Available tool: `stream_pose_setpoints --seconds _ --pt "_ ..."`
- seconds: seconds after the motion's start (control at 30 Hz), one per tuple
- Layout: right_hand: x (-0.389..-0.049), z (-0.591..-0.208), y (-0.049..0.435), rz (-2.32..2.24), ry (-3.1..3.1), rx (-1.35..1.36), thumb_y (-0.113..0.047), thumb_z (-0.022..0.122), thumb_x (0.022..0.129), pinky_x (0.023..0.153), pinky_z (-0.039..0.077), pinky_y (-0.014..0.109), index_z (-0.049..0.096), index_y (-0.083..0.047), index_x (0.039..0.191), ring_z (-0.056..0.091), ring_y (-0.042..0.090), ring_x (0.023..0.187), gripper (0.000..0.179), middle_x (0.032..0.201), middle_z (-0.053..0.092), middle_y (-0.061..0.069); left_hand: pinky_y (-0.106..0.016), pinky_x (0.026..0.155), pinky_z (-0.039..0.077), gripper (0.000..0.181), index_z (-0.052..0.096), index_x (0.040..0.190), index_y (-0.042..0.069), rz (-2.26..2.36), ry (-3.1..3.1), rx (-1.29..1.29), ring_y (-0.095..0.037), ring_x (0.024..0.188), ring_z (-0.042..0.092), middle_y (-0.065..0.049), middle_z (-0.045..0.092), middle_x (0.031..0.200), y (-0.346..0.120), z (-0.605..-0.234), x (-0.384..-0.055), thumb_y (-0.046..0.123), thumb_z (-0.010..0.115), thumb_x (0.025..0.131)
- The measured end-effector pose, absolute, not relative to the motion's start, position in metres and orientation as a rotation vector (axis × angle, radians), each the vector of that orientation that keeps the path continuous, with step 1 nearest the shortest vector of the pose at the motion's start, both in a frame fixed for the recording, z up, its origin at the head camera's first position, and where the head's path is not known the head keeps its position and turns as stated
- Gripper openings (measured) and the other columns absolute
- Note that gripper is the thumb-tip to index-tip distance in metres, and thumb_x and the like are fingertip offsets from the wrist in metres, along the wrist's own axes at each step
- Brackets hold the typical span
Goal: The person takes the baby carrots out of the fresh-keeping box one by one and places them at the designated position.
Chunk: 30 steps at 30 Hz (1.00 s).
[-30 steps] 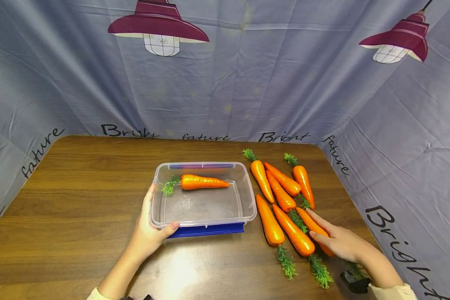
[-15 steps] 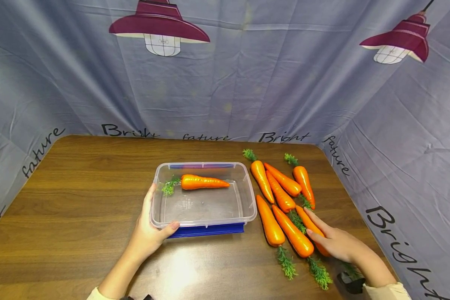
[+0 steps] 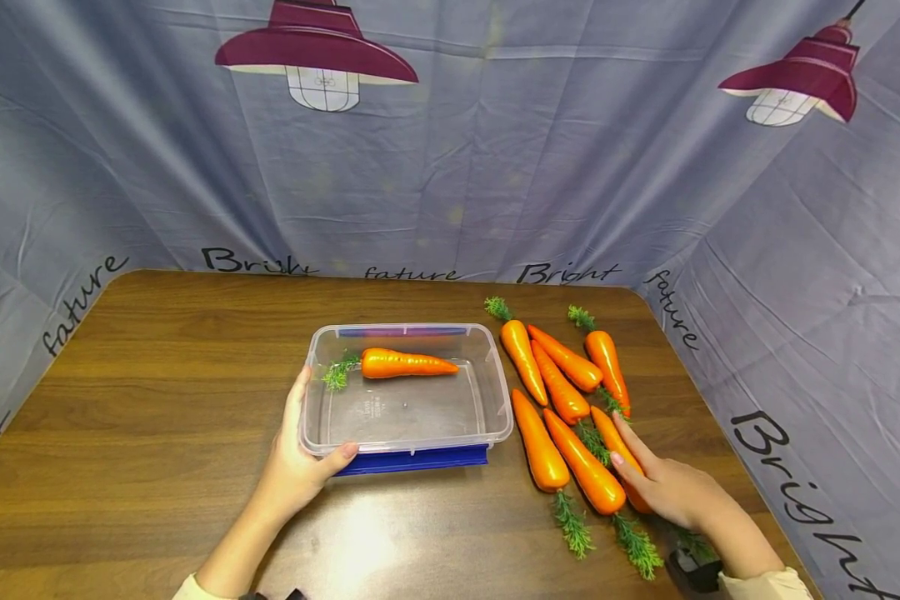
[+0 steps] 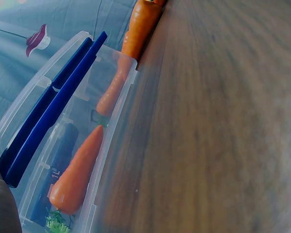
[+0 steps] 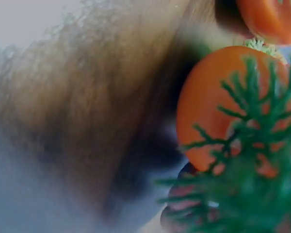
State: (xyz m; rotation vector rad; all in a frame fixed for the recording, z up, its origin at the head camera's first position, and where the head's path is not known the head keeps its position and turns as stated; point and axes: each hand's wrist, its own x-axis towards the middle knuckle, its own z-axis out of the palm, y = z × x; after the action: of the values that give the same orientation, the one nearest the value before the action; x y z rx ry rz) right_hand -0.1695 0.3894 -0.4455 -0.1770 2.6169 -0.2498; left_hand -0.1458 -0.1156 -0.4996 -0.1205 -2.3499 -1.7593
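My left hand (image 3: 292, 471) grips the left front corner of a clear plastic food container (image 3: 420, 442), thumb over the front rim and fingers along the side. Inside lies one glossy orange carrot (image 3: 405, 364) with green leaves. At the right, my right hand (image 3: 678, 492) holds another carrot (image 3: 607, 432) between thumb and fingers, its tip pointing away. The right wrist view shows the blunt end of that carrot (image 5: 203, 107) close up, with green leaves (image 5: 252, 194) in front. Part of its body is hidden under the hand.
Several more carrots lie between the container and my right hand, the nearest carrot (image 3: 585, 462) right beside the held one. Blue side latches (image 4: 53, 109) hang open from the container. A grey-blue curtain (image 3: 450, 167) encloses the wooden table (image 3: 157, 400) behind and at the sides.
My right hand has shifted slightly left, with the carrot under it moving the same way toward the neighbouring one. The left hand and the container have stayed in place.
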Motion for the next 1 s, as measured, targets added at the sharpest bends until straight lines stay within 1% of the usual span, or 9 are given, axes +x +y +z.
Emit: stream_pose_setpoints --seconds 0.3,0.57,0.67,0.7,0.77,0.8,0.9,0.93,1.0 --pt "-0.176 -0.418 0.379 -0.050 2.754 -0.193 -0.067 0.025 0.100 0.058 0.049 0.051 0.008 -0.033 0.161 0.069 0.042 0.091 0.072 0.131 0.061 0.029 -0.012 0.101 0.034 0.118 0.009 0.159 0.037 -1.762 -2.347 -0.125 -0.036 0.136 0.042 -0.014 0.027 0.162 -0.116 -0.500 -0.146 0.013 0.085 0.071" --pt "-0.204 -0.374 0.337 -0.166 2.998 -0.503 -0.059 0.037 0.102 0.085 0.049 0.061 0.022 -0.031 0.159 0.059 0.044 0.120 0.065 0.143 0.054 0.021 -0.012 0.102 0.034 0.119 0.009 0.159 0.038 -1.746 -2.363 -0.117 -0.035 0.138 0.040 -0.012 0.024 0.163 -0.117 -0.500 -0.146 0.015 0.086 0.071" --pt "-0.217 -0.364 0.311 -0.195 3.018 -0.607 -0.061 0.039 0.100 0.072 0.052 0.049 0.019 -0.037 0.158 0.067 0.031 0.097 0.066 0.112 0.070 0.010 -0.013 0.102 0.034 0.119 0.009 0.159 0.039 -1.745 -2.364 -0.117 -0.035 0.138 0.040 -0.012 0.024 0.163 -0.117 -0.500 -0.146 0.015 0.086 0.071" --pt "-0.222 -0.362 0.301 -0.199 3.017 -0.644 -0.062 0.039 0.100 0.066 0.050 0.044 0.019 -0.039 0.158 0.066 0.025 0.088 0.066 0.100 0.069 0.005 -0.015 0.103 0.035 0.119 0.009 0.159 0.039 -1.739 -2.370 -0.115 -0.034 0.138 0.040 -0.012 0.024 0.163 -0.117 -0.500 -0.146 0.015 0.086 0.071" --pt "-0.231 -0.356 0.280 -0.210 3.012 -0.729 -0.063 0.040 0.099 0.065 0.049 0.040 0.018 -0.042 0.157 0.062 0.020 0.084 0.066 0.092 0.065 0.000 -0.022 0.105 0.037 0.119 0.008 0.159 0.039 -1.729 -2.376 -0.110 -0.034 0.138 0.041 -0.012 0.025 0.163 -0.117 -0.500 -0.146 0.016 0.086 0.071" --pt "-0.236 -0.354 0.270 -0.216 2.999 -0.770 -0.064 0.041 0.098 0.067 0.049 0.040 0.018 -0.043 0.157 0.062 0.020 0.086 0.066 0.094 0.065 -0.001 -0.026 0.106 0.038 0.119 0.008 0.159 0.040 -1.723 -2.380 -0.106 -0.034 0.138 0.041 -0.012 0.025 0.163 -0.117 -0.499 -0.146 0.016 0.086 0.071" --pt "-0.248 -0.348 0.239 -0.218 2.954 -0.896 -0.063 0.042 0.098 0.087 0.052 0.050 0.018 -0.044 0.156 0.063 0.027 0.114 0.066 0.132 0.063 0.002 -0.029 0.106 0.038 0.119 0.008 0.158 0.040 -1.718 -2.386 -0.099 -0.034 0.138 0.041 -0.010 0.024 0.164 -0.117 -0.499 -0.146 0.016 0.086 0.071" --pt "-0.252 -0.346 0.230 -0.208 2.936 -0.935 -0.062 0.043 0.098 0.091 0.051 0.052 0.019 -0.044 0.156 0.061 0.028 0.120 0.066 0.134 0.062 0.003 -0.028 0.106 0.038 0.119 0.008 0.158 0.040 -1.721 -2.386 -0.098 -0.034 0.138 0.041 -0.010 0.024 0.164 -0.117 -0.499 -0.146 0.016 0.086 0.071" --pt "-0.259 -0.343 0.211 -0.192 2.878 -0.973 -0.062 0.043 0.098 0.089 0.052 0.050 0.017 -0.046 0.156 0.062 0.028 0.117 0.065 0.131 0.064 0.001 -0.029 0.106 0.038 0.119 0.008 0.158 0.040 -1.728 -2.386 -0.099 -0.034 0.138 0.041 -0.010 0.023 0.164 -0.117 -0.499 -0.145 0.016 0.086 0.071"
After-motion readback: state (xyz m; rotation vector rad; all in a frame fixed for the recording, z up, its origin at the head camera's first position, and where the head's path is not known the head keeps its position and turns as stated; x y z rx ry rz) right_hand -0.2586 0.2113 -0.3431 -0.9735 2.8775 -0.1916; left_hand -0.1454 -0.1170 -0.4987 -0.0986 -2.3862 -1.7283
